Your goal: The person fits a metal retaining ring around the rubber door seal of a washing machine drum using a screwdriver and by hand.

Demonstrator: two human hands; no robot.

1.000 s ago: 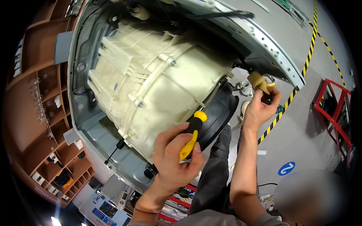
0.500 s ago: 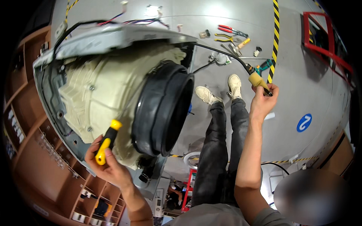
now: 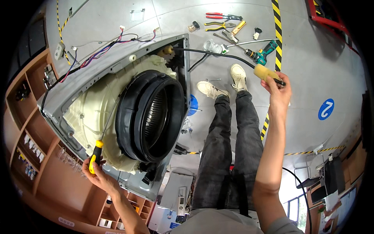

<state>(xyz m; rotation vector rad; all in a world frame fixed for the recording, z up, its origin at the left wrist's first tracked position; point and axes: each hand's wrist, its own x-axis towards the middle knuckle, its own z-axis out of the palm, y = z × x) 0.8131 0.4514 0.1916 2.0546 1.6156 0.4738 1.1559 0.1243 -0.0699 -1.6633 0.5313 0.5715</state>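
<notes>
In my left hand point(image 3: 95, 171) is a yellow-and-black screwdriver point(image 3: 96, 156), closed in the fingers. Its long shaft reaches up along the cream plastic tub point(image 3: 87, 109) of an opened washing machine to the edge of the black rubber door gasket point(image 3: 130, 136); the exact tip contact is unclear. Through the gasket, the ribbed metal drum point(image 3: 156, 117) shows. Well out to the right, the fingers of my right hand point(image 3: 278, 91) close round a pale yellow plastic cylinder point(image 3: 265, 73). A thin black rod or cable point(image 3: 218, 54) runs from it to the machine's upper corner.
On the floor lie red-handled pliers point(image 3: 222, 16), yellow-and-black pliers point(image 3: 218, 26), a hammer point(image 3: 230, 36), a green power drill point(image 3: 265, 54) and a white plastic part point(image 3: 212, 46). Loose wires point(image 3: 105, 50) trail over the grey cabinet point(image 3: 101, 62). Brown shelves point(image 3: 58, 163) stand left.
The view has shifted, showing more of the gasket opening and the drum. My left hand, with the screwdriver, appears lower and farther left. Both hands keep their holds.
</notes>
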